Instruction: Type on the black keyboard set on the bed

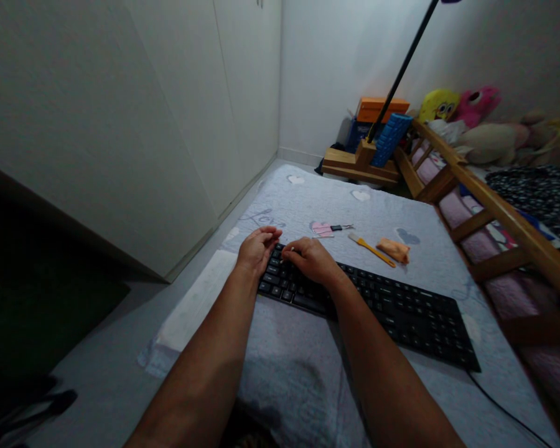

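A black keyboard (401,311) lies at a slant on the pale blue, heart-patterned cloth (289,348). My left hand (257,252) rests against its left end, palm turned inward, fingers slightly curved and apart from the thumb. Over the upper-left keys is my right hand (310,261), its thumb and fingers pinched together. A tiny pale bit shows at that pinch, too small to name. Beyond the keyboard lie a small black-handled tool with metal ends (338,228), a brush with an orange handle (373,250) and a crumpled orange cloth (392,250).
A wooden bed rail (508,199) runs along the right, with plush toys (438,106) behind it. White cabinet doors (177,112) stand on the left. At the back are a wooden stand with a black pole (404,68), a blue roller (392,140) and an orange box (380,109).
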### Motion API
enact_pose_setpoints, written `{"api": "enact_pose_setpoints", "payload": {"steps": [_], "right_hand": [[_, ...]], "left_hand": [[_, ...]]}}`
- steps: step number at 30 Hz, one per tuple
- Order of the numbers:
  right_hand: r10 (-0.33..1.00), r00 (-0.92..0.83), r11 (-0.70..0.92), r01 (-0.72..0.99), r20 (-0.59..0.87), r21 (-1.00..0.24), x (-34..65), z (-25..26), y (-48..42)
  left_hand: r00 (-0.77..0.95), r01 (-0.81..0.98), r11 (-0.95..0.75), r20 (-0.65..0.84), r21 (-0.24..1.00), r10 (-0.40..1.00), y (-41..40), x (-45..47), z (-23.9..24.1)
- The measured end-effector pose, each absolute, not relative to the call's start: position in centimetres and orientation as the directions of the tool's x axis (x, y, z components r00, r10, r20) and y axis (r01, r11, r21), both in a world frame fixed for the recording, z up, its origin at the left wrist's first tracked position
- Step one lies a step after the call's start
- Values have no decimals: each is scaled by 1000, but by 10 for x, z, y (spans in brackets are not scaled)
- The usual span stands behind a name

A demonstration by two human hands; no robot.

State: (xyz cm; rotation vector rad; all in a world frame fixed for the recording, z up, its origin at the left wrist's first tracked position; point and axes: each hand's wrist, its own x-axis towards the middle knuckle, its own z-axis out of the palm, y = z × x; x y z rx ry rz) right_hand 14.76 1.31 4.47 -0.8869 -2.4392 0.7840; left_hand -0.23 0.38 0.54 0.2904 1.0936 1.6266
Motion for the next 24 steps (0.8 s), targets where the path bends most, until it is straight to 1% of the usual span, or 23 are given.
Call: {"api": "enact_pose_setpoints", "payload": {"steps": [7,16,22,24], "right_hand": [[701,-679,656,495,218,-570,146,43,12],[702,-680,677,544,213,-495,146,49,7],[739,-647,647,602,189,-467,151,48,3],[753,-625,636,613,205,-468,152,46,-1]], "left_hand": [[-369,-635,30,-338,772,866,4,-2,5],[-368,-648,21,-337,761,867,4,-2,6],[-365,-652,23,-340,758,867,5,-2,5],[-366,-648,25,-341,761,866,4,-2,5]]}}
